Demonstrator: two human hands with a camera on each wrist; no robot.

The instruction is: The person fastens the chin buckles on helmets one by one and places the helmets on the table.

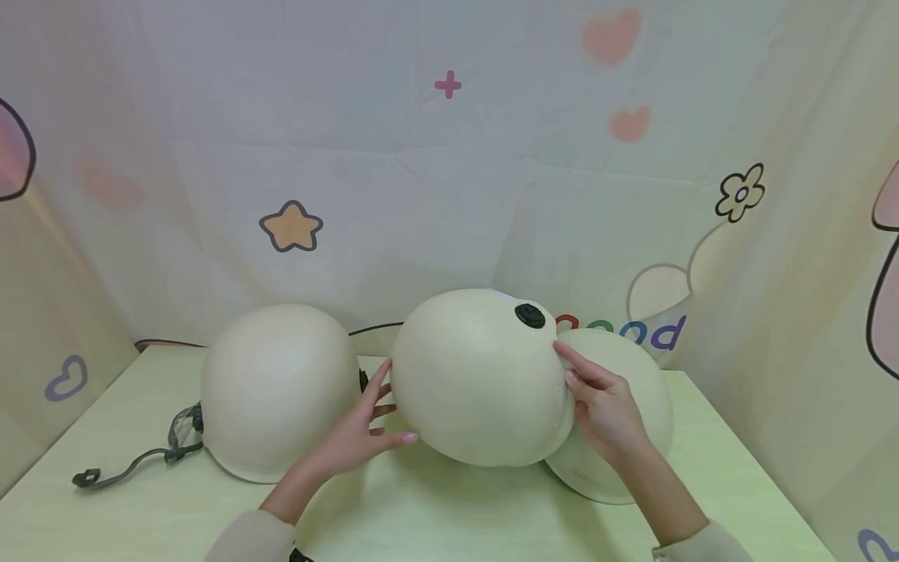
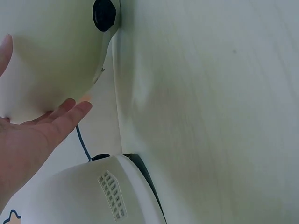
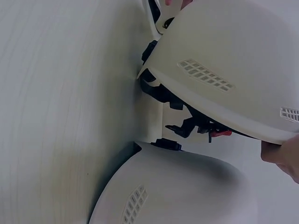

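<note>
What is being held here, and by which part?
The middle helmet: the right hand grips its rim; the left hand touches its left side.

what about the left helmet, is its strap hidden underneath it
No, the strap lies out on the table beside it.

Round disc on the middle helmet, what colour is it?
Black. The round disc on the middle helmet shows best in the head view.
</note>
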